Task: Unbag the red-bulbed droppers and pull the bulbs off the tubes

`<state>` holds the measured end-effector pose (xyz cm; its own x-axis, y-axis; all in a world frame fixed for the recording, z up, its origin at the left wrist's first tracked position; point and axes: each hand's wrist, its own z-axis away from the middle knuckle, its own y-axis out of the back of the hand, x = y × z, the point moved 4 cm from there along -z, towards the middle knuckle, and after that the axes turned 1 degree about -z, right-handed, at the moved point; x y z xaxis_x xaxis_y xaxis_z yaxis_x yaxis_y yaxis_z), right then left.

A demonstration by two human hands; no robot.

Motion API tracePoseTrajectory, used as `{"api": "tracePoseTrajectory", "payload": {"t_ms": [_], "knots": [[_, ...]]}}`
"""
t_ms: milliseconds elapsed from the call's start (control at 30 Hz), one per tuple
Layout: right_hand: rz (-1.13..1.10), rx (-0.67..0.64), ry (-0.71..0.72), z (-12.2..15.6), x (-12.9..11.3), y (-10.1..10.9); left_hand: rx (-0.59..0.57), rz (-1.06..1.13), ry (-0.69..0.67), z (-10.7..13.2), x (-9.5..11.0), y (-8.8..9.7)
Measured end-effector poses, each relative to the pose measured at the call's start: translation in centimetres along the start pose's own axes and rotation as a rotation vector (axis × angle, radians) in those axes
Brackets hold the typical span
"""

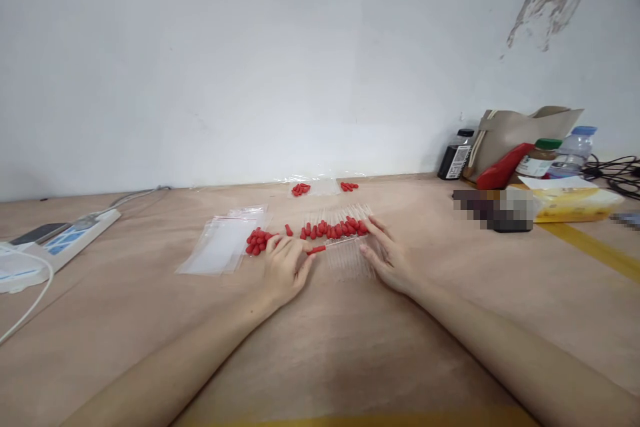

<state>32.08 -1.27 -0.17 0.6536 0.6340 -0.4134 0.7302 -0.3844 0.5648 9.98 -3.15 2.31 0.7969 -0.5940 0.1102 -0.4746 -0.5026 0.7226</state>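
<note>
My left hand (pixel 286 265) pinches the red-capped end of a clear glass dropper (pixel 330 247) lying on the table. My right hand (pixel 387 255) rests with fingers spread on a row of clear droppers (pixel 345 233) whose red rubber bulbs line up along the far side. A small heap of loose red bulbs (pixel 257 240) sits just left of my left hand. A stack of clear zip bags (pixel 223 245) lies further left.
Two filled bags with red bulbs (pixel 320 187) lie near the wall. A white power strip with a phone (pixel 55 243) is at the left. Bottles, a beige bag (pixel 520 137), a jar and a yellow tissue pack (pixel 570 203) crowd the right.
</note>
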Motion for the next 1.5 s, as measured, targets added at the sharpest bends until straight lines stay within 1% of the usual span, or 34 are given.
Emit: {"api": "tracePoseTrajectory", "payload": {"t_ms": [67,167,300,433,600,733,900,1000,1267,1500], "knots": [[0.039,-0.071,0.108,0.0,-0.8,-0.1,0.012,0.044,-0.023,0.4,0.3,-0.4],[0.111,-0.163,0.244,0.0,-1.9,-0.2,-0.011,0.083,-0.093,0.4,0.6,-0.8],[0.162,-0.227,0.313,0.0,-2.9,-0.5,-0.024,0.109,-0.208,0.3,1.0,-0.7],[0.173,-0.222,0.323,0.0,-3.1,-0.6,0.002,0.11,-0.284,0.5,1.3,-0.5],[0.185,-0.204,0.326,0.2,-3.2,-0.6,-0.016,0.129,-0.27,0.4,1.4,-0.6],[0.183,-0.167,0.36,0.5,-3.5,-0.5,-0.033,0.123,-0.241,0.1,1.6,-1.0],[0.176,-0.09,0.421,0.6,-3.7,-0.5,-0.034,0.103,-0.31,-0.1,1.9,-1.6],[0.173,-0.055,0.455,0.5,-3.9,-0.5,-0.013,0.116,-0.312,0.0,1.7,-1.7],[0.178,-0.05,0.507,0.3,-4.6,-0.2,0.005,0.119,-0.323,0.1,2.0,-1.2],[0.183,-0.076,0.535,0.6,-4.4,-0.1,0.002,0.096,-0.335,0.1,2.3,-0.6]]}}
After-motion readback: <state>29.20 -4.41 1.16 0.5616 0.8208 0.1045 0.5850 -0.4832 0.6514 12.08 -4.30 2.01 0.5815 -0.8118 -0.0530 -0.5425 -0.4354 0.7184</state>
